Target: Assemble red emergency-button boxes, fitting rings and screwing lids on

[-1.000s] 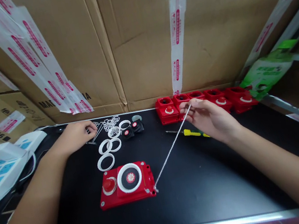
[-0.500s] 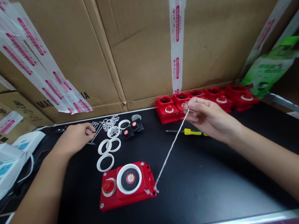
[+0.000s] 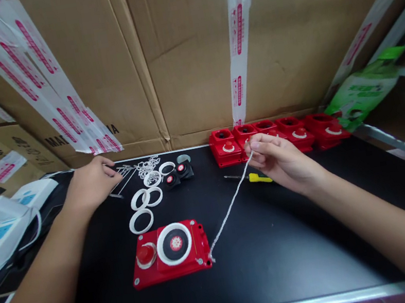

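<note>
A red box (image 3: 151, 273) with a red button and a white ring around a black round part lies flat on the black table. From its right corner a thin silvery chain (image 3: 231, 205) runs up to my right hand (image 3: 284, 160), whose thumb and fingers pinch the chain's far end. The chain sags slightly. My left hand (image 3: 93, 184) is at the back left, its fingers curled beside several thin metal rods (image 3: 125, 178). Whatever those fingers hold, if anything, is hidden. Just right of the rods lies a pile of similar chain (image 3: 148, 165).
Several white rings (image 3: 141, 221) and black square parts (image 3: 184, 169) lie behind the box. A yellow-handled screwdriver (image 3: 259, 178) lies by my right hand. More red boxes (image 3: 226, 155) line the cardboard (image 3: 192, 70). A power strip (image 3: 13, 211) stands left, a green bottle (image 3: 366, 88) right.
My left hand has drawn back a little to the left from over the rods. The chain, nearly straight before, now hangs slacker; my right hand still pinches it and has barely moved.
</note>
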The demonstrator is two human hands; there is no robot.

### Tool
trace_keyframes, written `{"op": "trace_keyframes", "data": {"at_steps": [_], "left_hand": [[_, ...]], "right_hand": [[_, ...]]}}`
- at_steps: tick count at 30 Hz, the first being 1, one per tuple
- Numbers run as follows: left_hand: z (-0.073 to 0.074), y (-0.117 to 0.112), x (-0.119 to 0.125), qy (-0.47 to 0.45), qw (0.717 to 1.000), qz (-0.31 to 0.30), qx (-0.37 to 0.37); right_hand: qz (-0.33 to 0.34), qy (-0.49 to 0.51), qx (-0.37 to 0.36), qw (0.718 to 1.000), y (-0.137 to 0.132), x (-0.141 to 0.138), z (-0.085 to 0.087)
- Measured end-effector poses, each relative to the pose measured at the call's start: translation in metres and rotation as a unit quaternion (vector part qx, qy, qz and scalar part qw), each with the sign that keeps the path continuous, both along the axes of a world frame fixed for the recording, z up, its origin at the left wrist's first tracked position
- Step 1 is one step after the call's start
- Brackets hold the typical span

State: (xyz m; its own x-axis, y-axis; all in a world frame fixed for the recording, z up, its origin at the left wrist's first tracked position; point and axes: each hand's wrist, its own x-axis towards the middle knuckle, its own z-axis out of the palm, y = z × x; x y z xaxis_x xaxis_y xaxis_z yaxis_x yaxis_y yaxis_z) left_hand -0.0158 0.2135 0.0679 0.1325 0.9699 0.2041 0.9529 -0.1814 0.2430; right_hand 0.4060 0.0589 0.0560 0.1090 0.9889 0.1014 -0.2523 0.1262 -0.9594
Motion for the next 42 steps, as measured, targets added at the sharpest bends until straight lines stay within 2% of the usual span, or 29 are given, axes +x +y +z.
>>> {"op": "trace_keyframes", "data": {"at_steps": [4, 8, 13, 18, 20, 23, 26, 30, 33, 35, 39, 42], "left_hand": [[0.008, -0.01, 0.011, -0.078, 0.992, 0.025, 0.095], [0.011, -0.013, 0.017, -0.182, 0.968, 0.019, 0.169], [0.02, -0.018, 0.025, -0.344, 0.907, -0.022, 0.241], [0.03, -0.042, 0.05, -0.457, 0.842, -0.13, 0.254], [0.029, -0.056, 0.062, -0.472, 0.83, -0.181, 0.236], [0.023, -0.076, 0.079, -0.468, 0.829, -0.247, 0.182], [0.019, -0.092, 0.094, -0.456, 0.835, -0.288, 0.109], [0.029, -0.105, 0.118, -0.424, 0.851, -0.308, -0.012], [0.042, -0.107, 0.136, -0.333, 0.879, -0.339, -0.05], [0.046, -0.105, 0.145, -0.316, 0.877, -0.352, -0.088], [0.036, -0.103, 0.151, -0.363, 0.848, -0.36, -0.141], [0.024, -0.108, 0.147, -0.382, 0.845, -0.349, -0.138]], "right_hand": [[-0.001, 0.009, 0.005, 1.0, 0.0, -0.002, 0.0], [0.001, 0.018, 0.011, 1.0, -0.001, -0.002, -0.001], [0.008, 0.023, 0.021, 0.999, -0.003, -0.004, 0.001], [0.015, 0.017, 0.037, 0.999, -0.01, -0.013, 0.009], [0.019, 0.014, 0.043, 0.999, -0.014, -0.018, 0.011], [0.026, 0.009, 0.049, 0.998, -0.021, -0.027, 0.012], [0.043, -0.008, 0.056, 0.997, -0.027, -0.035, 0.009], [0.058, -0.042, 0.07, 0.995, -0.03, -0.044, 0.005], [0.066, -0.052, 0.076, 0.994, -0.031, -0.047, 0.004], [0.056, -0.066, 0.083, 0.993, -0.032, -0.049, 0.005], [0.004, -0.128, 0.102, 0.987, -0.034, -0.053, 0.004], [-0.012, -0.148, 0.109, 0.983, -0.036, -0.056, 0.002]]}}
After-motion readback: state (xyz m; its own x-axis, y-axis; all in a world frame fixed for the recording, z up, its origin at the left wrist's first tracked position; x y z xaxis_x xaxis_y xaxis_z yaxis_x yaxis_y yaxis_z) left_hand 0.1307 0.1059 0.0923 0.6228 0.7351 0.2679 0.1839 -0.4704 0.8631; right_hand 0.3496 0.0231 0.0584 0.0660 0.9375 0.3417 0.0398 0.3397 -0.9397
